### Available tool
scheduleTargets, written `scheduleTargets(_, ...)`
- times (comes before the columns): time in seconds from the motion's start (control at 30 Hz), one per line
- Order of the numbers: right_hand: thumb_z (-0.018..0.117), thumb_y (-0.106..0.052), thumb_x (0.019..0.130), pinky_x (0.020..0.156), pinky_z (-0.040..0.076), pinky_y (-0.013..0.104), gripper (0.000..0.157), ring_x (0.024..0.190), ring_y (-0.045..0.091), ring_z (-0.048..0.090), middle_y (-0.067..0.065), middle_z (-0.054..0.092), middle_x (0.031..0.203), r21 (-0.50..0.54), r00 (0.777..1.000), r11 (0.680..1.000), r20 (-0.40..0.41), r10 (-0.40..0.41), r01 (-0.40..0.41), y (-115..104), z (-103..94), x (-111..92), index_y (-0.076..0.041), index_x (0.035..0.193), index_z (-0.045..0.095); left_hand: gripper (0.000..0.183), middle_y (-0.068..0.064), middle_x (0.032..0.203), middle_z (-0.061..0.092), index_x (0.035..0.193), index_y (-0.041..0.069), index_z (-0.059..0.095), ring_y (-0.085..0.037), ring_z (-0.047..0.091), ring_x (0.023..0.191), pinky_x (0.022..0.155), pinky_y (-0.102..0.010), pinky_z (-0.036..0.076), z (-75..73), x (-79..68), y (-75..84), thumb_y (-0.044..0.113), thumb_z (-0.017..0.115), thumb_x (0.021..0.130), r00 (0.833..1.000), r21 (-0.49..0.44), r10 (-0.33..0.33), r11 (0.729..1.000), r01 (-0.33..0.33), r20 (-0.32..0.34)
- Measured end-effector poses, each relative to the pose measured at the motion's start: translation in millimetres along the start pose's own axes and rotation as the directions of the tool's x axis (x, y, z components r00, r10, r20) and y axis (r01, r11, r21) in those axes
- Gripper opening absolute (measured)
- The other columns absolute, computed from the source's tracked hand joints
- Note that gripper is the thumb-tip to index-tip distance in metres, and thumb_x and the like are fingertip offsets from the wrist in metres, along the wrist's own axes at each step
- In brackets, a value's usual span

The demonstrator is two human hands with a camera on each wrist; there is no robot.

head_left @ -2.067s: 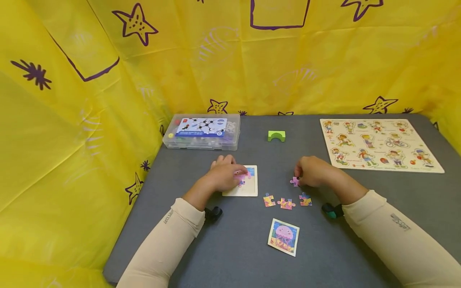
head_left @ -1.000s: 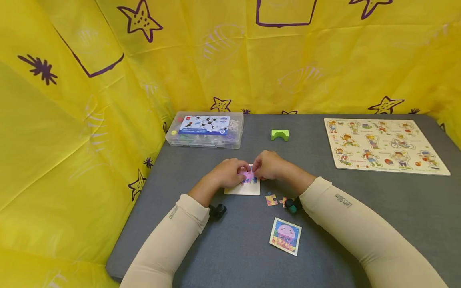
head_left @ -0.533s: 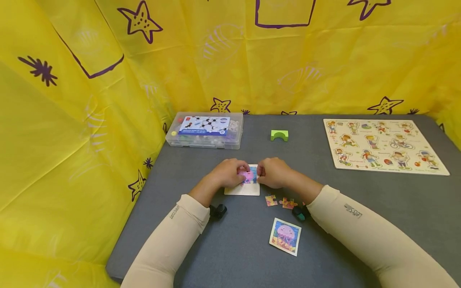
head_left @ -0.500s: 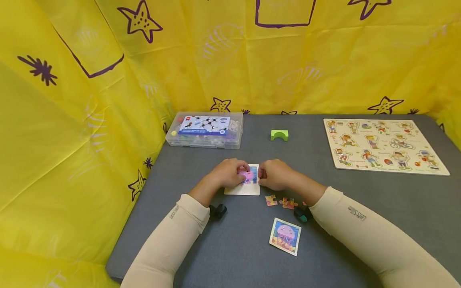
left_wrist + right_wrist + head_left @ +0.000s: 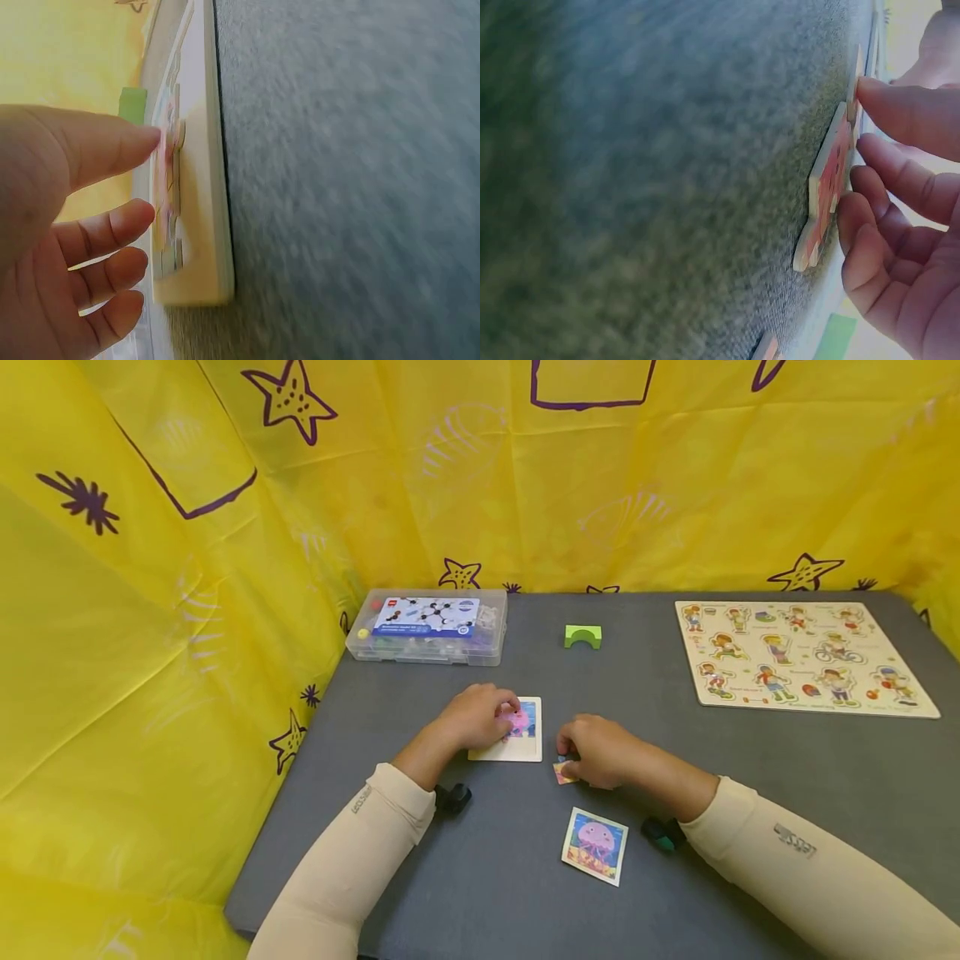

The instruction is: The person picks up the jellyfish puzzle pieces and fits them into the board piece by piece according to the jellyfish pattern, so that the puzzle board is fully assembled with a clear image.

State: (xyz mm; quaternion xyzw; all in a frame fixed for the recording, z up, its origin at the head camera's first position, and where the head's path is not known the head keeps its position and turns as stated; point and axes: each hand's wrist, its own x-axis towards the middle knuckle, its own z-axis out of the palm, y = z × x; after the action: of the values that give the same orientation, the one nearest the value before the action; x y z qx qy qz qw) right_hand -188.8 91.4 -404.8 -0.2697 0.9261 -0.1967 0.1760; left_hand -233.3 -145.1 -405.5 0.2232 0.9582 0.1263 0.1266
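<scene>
In the head view, my left hand (image 5: 478, 717) lies over a small white puzzle board (image 5: 504, 753) partly filled with a pink jellyfish picture. The left wrist view has the thumb touching the fitted puzzle pieces (image 5: 177, 161) and the other fingertips along their edge, with nothing gripped. My right hand (image 5: 603, 752) is low over the table just right of the board. Its thumb (image 5: 877, 97) touches a yellow-orange puzzle piece (image 5: 563, 774) that lies flat, while the fingers bend loosely above a neighbouring piece (image 5: 830, 165). In the head view the hand hides the neighbouring pieces.
A square jellyfish picture card (image 5: 596, 846) lies nearer me. Behind the board are a clear plastic box (image 5: 427, 627) with a molecule label and a green arch block (image 5: 582, 637). A large wooden figure puzzle (image 5: 806, 658) lies at back right. A yellow curtain (image 5: 480, 485) encloses the table.
My right hand carried a pink puzzle piece to the board's right side, let it go, then moved back toward me to the loose pieces. My left hand stays at the board.
</scene>
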Motion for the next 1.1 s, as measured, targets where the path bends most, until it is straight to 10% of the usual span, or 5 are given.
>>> scheduleTargets(0.37, 0.083, -0.008, 0.083, 0.068, 0.047, 0.029, 0.017, 0.073, 0.014, 0.055, -0.001, 0.06, 0.08, 0.189, 0.999, 0.981, 0.036, -0.04, 0.032, 1.7, -5.0, 8.5, -0.011, 0.092, 0.069, 0.045, -0.005, 0.11, 0.059, 0.128, 0.023, 0.065, -0.025, 0.051, 0.107, 0.095, -0.045, 0.042, -10.7, -37.7, -28.7, 0.037, 0.079, 0.088, 1.0, -0.044, 0.01, 0.999, -0.009, 0.03)
scheduleTargets(0.77, 0.078, -0.009, 0.085, 0.063, 0.047, 0.027, 0.011, 0.069, 0.014, 0.059, -0.001, 0.067, 0.076, 0.364, 1.0, 0.931, -0.004, -0.017, 0.017, -23.4, -6.1, 57.1, -0.01, 0.095, 0.074, 0.046, -0.003, 0.115, 0.06, 0.127, 0.025, 0.068, -0.026, 0.051, 0.11, 0.097, -0.045, 0.042, -5.9, -42.1, -41.4, 0.036, 0.082, 0.084, 0.998, -0.046, 0.004, 0.999, -0.002, 0.056)
scheduleTargets(1.1, 0.077, -0.011, 0.081, 0.064, 0.047, 0.025, 0.006, 0.072, 0.013, 0.06, -0.003, 0.068, 0.074, 0.281, 0.998, 0.96, -0.069, 0.007, 0.012, -44.8, 4.7, 90.6, -0.014, 0.083, 0.073, 0.041, -0.005, 0.113, 0.061, 0.122, 0.023, 0.071, -0.026, 0.051, 0.106, 0.095, -0.044, 0.041, -8.0, -43.8, -39.4, 0.037, 0.081, 0.085, 0.999, -0.088, 0.004, 0.996, 0.0, 0.044)
